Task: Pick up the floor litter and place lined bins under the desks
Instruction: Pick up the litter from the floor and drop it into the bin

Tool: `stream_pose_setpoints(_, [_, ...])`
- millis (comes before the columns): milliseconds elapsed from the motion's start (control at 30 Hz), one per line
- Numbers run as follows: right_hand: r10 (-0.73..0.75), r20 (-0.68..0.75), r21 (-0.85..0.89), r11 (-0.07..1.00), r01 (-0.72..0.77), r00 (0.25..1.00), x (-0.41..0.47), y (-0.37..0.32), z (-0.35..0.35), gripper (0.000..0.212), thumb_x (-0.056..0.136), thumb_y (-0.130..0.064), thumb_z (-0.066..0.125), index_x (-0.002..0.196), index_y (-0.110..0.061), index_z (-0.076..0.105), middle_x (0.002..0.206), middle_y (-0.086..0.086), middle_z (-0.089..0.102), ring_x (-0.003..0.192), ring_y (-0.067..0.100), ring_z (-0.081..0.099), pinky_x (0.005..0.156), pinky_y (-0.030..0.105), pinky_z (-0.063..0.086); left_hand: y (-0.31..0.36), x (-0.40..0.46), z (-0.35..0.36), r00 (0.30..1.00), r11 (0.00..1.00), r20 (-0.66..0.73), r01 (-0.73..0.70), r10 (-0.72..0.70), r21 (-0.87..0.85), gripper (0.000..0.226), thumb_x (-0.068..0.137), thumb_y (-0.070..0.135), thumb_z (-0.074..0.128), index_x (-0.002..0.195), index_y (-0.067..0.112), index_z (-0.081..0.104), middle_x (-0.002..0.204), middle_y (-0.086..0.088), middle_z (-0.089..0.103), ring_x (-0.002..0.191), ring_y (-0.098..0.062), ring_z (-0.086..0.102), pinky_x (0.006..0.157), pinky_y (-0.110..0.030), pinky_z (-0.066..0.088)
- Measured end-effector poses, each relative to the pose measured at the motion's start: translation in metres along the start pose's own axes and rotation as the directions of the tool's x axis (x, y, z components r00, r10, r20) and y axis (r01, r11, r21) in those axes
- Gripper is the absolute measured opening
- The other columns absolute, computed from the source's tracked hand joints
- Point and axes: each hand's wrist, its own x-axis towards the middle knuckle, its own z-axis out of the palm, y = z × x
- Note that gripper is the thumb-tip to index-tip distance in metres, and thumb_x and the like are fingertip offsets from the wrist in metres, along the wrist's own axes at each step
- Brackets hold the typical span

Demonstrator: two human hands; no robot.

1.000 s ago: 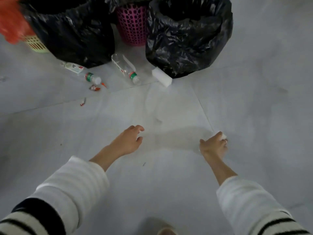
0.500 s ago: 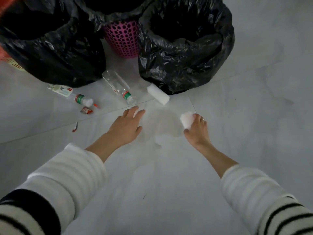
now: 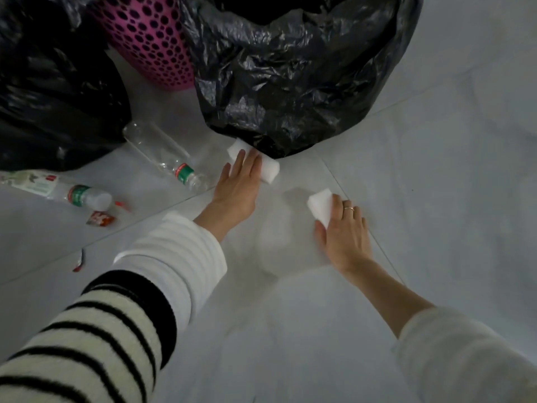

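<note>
Two clear bottles [image 3: 162, 155] lie on the grey floor [image 3: 436, 199], green-banded labels too blurred to read. Open floor spreads right. The left hand [image 3: 239, 184] lies flat, fingers spread, on a white block [image 3: 268, 170] touching the black-lined bin [image 3: 290, 82]. The right hand [image 3: 345, 231] clasps another white piece [image 3: 319, 203] (ring visible).

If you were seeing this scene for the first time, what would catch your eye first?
Probably the big black bin bag at top centre, with the pink basket to its left. Below it, the left hand lies on a white block at the bag's foot, while the right hand holds another white piece. Two clear bottles lie on the floor at left.
</note>
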Motion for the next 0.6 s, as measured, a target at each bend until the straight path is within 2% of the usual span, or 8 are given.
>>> stream_pose_setpoints(100, [-0.006, -0.002, -0.02, 1.0, 0.006, 1.0, 0.002, 0.0, 0.0, 0.056, 0.073, -0.024, 0.073, 0.115, 0.007, 0.055, 0.096, 0.025, 0.064, 0.078, 0.038, 0.063, 0.062, 0.04, 0.052, 0.002, 0.005, 0.005, 0.998, 0.996, -0.052, 0.028, -0.024, 0.087, 0.079, 0.084, 0.001, 0.052, 0.149, 0.005, 0.006, 0.156, -0.012, 0.011, 0.144, -0.031, 0.013, 0.117, -0.046, 0.018])
stream_pose_setpoints(167, [-0.001, 0.01, -0.036, 0.999, 0.001, 1.0, 0.003, 0.0, 0.0, 0.056, 0.072, -0.024, 0.074, 0.114, 0.007, 0.056, 0.096, 0.025, 0.065, 0.077, 0.038, 0.063, 0.061, 0.038, 0.052, 0.006, 0.005, 0.005, 0.994, 0.987, -0.099, 0.049, -0.034, 0.151, 0.075, 0.083, 0.002, 0.054, 0.147, 0.005, 0.014, 0.148, -0.015, 0.025, 0.135, -0.034, 0.028, 0.107, -0.045, 0.029])
stream_pose_setpoints(267, [0.002, 0.028, -0.049, 0.999, 0.0, 1.0, 0.004, 0.0, 0.001, 0.057, 0.073, -0.024, 0.074, 0.116, 0.009, 0.055, 0.098, 0.027, 0.064, 0.079, 0.04, 0.064, 0.063, 0.039, 0.052, 0.009, 0.003, -0.004, 0.994, 0.978, -0.104, 0.043, -0.022, 0.202, 0.069, 0.082, 0.002, 0.056, 0.143, 0.003, 0.024, 0.138, -0.016, 0.034, 0.125, -0.034, 0.037, 0.098, -0.044, 0.035])
stream_pose_setpoints(333, [0.0, 0.044, -0.053, 0.999, 0.002, 0.999, 0.004, 0.0, -0.001, 0.058, 0.081, -0.025, 0.066, 0.125, 0.009, 0.049, 0.109, 0.029, 0.06, 0.091, 0.043, 0.061, 0.072, 0.043, 0.051, 0.009, -0.009, -0.007, 0.997, 0.974, -0.07, 0.038, -0.023, 0.222, 0.053, 0.082, 0.002, 0.057, 0.132, 0.002, 0.041, 0.134, -0.015, 0.037, 0.12, -0.033, 0.04, 0.096, -0.041, 0.036])
stream_pose_setpoints(400, [0.018, 0.067, -0.067, 0.998, -0.014, 0.998, 0.004, -0.001, -0.004, 0.06, 0.09, -0.028, 0.055, 0.135, 0.008, 0.037, 0.125, 0.029, 0.052, 0.107, 0.043, 0.054, 0.083, 0.046, 0.046, 0.009, -0.032, -0.001, 0.999, 0.981, -0.032, 0.036, -0.03, 0.193, 0.041, 0.083, 0.009, 0.059, 0.123, 0.003, 0.05, 0.131, -0.012, 0.038, 0.117, -0.031, 0.041, 0.094, -0.039, 0.036])
stream_pose_setpoints(500, [0.032, 0.1, -0.134, 0.991, -0.018, 0.994, 0.001, -0.008, -0.014, 0.063, 0.097, -0.032, 0.042, 0.143, 0.005, 0.021, 0.14, 0.025, 0.039, 0.124, 0.038, 0.042, 0.093, 0.043, 0.04, -0.005, -0.079, 0.016, 0.995, 0.995, 0.082, 0.051, -0.058, 0.087, 0.045, 0.087, 0.029, 0.057, 0.124, 0.005, 0.049, 0.13, -0.01, 0.038, 0.118, -0.029, 0.04, 0.092, -0.038, 0.036])
stream_pose_setpoints(600, [0.077, 0.136, -0.166, 0.985, -0.054, 0.988, -0.006, -0.018, -0.021, 0.066, 0.097, -0.034, 0.04, 0.146, 0.002, 0.014, 0.146, 0.02, 0.033, 0.131, 0.034, 0.035, 0.097, 0.042, 0.038, -0.034, -0.117, 0.018, 0.971, 0.994, 0.216, 0.105, -0.098, -0.021, 0.048, 0.09, 0.031, 0.053, 0.129, 0.006, 0.04, 0.129, -0.013, 0.044, 0.118, -0.03, 0.046, 0.093, -0.04, 0.042])
